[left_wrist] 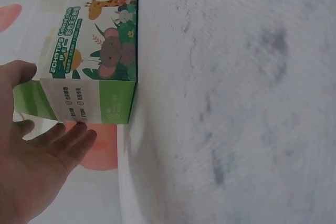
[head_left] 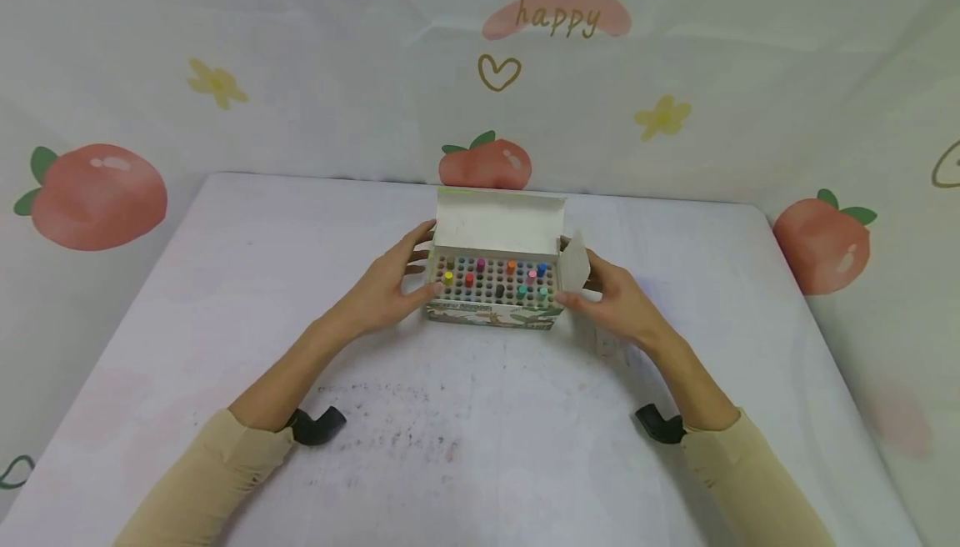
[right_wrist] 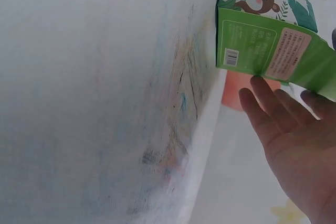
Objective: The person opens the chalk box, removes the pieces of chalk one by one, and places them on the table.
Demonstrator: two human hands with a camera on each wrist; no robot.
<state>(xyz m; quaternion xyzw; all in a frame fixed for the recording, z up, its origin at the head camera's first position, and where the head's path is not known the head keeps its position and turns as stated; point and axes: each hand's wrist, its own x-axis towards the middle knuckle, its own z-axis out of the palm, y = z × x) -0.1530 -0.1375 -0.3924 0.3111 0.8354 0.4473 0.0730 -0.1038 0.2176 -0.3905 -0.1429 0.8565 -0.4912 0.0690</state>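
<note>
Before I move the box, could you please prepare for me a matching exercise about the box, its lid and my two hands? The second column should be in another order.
Column one
1. box
2. lid
3. left hand
4. right hand

Column two
A. at the end away from the barcode
B. at the end with the barcode
C. has animals printed on it
D. raised, with a whitish inner side

Right pairs: 1-C, 2-D, 3-A, 4-B
</note>
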